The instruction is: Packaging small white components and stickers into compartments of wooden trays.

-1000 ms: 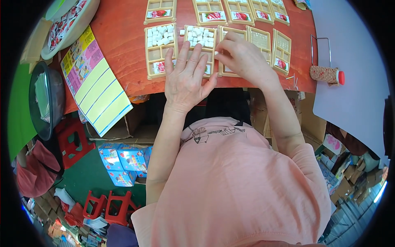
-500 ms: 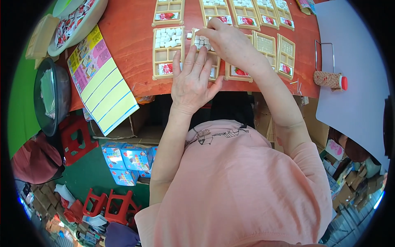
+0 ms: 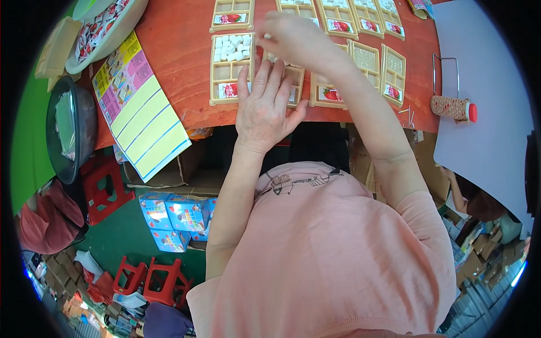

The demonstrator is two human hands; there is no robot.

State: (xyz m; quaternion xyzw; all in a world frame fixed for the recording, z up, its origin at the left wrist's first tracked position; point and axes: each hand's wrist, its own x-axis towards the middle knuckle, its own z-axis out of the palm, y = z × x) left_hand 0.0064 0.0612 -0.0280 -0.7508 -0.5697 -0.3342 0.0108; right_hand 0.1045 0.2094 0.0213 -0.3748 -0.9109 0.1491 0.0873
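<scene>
My left hand (image 3: 262, 115) lies flat, fingers stretched out, across the lower part of a cream compartment tray (image 3: 296, 84), its fingertips reaching the tray's top section. Just beyond, my right hand (image 3: 298, 45) hovers with fingers curled together above the gap between two trays. Motion blurs its fingertips, and whatever they may hold is hidden. To the left, a cream tray (image 3: 214, 73) has small white cubes (image 3: 232, 47) in its top section, empty middle compartments and a strawberry-print packet (image 3: 227, 90) at the bottom. My right hand and forearm cover much of the trays behind.
More cream trays (image 3: 393, 73) stand in rows on the red table (image 3: 174, 67). At left are a white basin (image 3: 132, 28) of packets, a dark bowl (image 3: 84, 124) and a yellow printed sheet (image 3: 152, 135). A red-capped bottle (image 3: 451, 108) lies at right. Red stools (image 3: 163, 281) stand below.
My right hand has moved left and slightly away from me, off the cubes in the tray under my left hand. My left hand stays nearly in place.
</scene>
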